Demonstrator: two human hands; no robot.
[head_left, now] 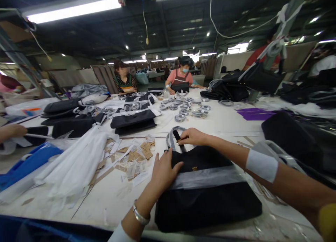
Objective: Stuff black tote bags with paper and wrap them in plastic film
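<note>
A black bag (210,203) lies on the white table in front of me, with a translucent grey band across it and a small gold fitting on its flap. My left hand (166,170) rests at the bag's upper left edge, fingers spread, with a silver bracelet on the wrist. At the bag's top, my right hand (193,136) pinches a short black strap (179,140) with a small gold piece. Behind the strap, a grey wrapped handle (172,135) loops up from the bag.
Brown tags (141,151) and white sheeting (76,161) lie left. Beyond are stacked black bags (133,119) and several grey coiled straps (180,118). Purple pieces (256,113) and more black bags are right. Two people sit across; another person's hand (13,132) is far left.
</note>
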